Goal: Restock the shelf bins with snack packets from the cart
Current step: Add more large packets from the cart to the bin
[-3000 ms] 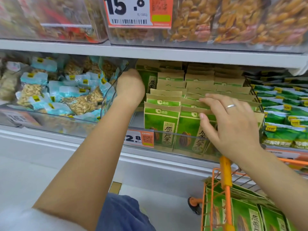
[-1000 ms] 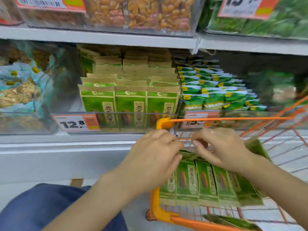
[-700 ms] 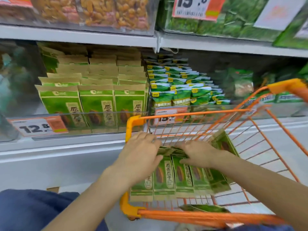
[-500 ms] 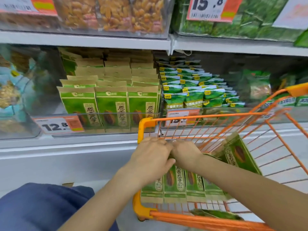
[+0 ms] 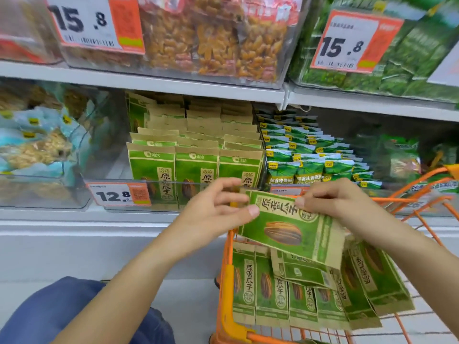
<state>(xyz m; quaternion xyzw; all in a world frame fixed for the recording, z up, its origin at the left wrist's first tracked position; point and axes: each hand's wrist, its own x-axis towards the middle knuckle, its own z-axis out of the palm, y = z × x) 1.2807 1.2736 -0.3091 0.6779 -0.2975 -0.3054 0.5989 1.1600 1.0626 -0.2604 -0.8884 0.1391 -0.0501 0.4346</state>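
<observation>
A green and tan sunflower-seed packet (image 5: 290, 229) is held sideways above the orange wire cart (image 5: 227, 289). My left hand (image 5: 213, 217) pinches its left end between thumb and fingers. My right hand (image 5: 332, 202) pinches its top edge on the right. Several more of the same packets (image 5: 270, 289) stand in a row inside the cart, below the lifted one. The clear shelf bin (image 5: 159, 192) straight ahead holds rows of matching packets (image 5: 196, 170) behind a 12.8 price tag.
A bin of blue nut bags (image 5: 37, 147) sits to the left. Green pea packets (image 5: 308, 155) fill the bin to the right. The shelf above carries bins with 15.8 tags (image 5: 94, 21). My blue-clad knee (image 5: 62, 314) is at the lower left.
Three seconds ago both hands were in the shelf bin. They then dropped into the cart, and have now lifted a packet up out of it, turned sideways.
</observation>
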